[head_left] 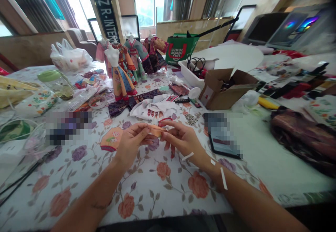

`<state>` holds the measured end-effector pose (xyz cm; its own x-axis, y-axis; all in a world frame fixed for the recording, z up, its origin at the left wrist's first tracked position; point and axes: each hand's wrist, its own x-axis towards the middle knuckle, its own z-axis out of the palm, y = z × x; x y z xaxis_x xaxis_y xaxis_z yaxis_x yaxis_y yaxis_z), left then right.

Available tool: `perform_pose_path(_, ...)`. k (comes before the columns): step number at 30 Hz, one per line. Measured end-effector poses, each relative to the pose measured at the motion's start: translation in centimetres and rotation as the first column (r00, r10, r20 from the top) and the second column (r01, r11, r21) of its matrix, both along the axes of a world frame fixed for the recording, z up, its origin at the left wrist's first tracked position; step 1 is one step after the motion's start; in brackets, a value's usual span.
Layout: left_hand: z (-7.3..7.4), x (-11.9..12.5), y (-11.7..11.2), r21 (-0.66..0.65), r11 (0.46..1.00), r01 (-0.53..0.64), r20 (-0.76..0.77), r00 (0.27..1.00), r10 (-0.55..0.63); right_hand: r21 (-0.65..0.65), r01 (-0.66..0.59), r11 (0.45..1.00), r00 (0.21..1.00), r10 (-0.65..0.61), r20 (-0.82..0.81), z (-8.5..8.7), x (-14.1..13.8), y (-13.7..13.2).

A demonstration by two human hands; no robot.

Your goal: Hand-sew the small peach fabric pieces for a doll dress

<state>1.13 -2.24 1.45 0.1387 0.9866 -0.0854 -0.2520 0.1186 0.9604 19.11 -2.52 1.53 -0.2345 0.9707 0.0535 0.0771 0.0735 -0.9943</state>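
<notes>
My left hand (130, 144) and my right hand (181, 139) meet above the floral tablecloth (162, 190), their fingertips pinching a small peach fabric piece (157, 131) between them. A thin red trim (165, 121) curves by my right fingers. White paper strips cling to my right wrist (210, 162). Just left of my left hand lies a peach embroidered patch with a red edge (111, 139). Beyond my hands are white printed cloth pieces (151, 107) and dark patterned fabric (120, 106).
Dressed dolls and a dress form (120, 74) stand beyond the cloth. Around them are a cardboard box (225, 88), a white bin with cables (190, 76), a glass jar (56, 84), a blurred phone (223, 137), and a dark brocade bag (299, 137).
</notes>
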Motion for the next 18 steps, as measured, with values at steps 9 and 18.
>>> perform_pose_path(9,-0.1,0.0,0.1,0.002,1.0,0.002,0.056,0.998,-0.002,0.013,0.005,1.0,0.997,-0.004,-0.073,-1.0,0.1,0.6)
perform_pose_path(18,0.0,0.2,0.1,-0.006,1.0,0.004,0.118,0.993,-0.004,-0.052,-0.041,0.998,0.998,0.039,-0.051,-1.3,0.2,0.9)
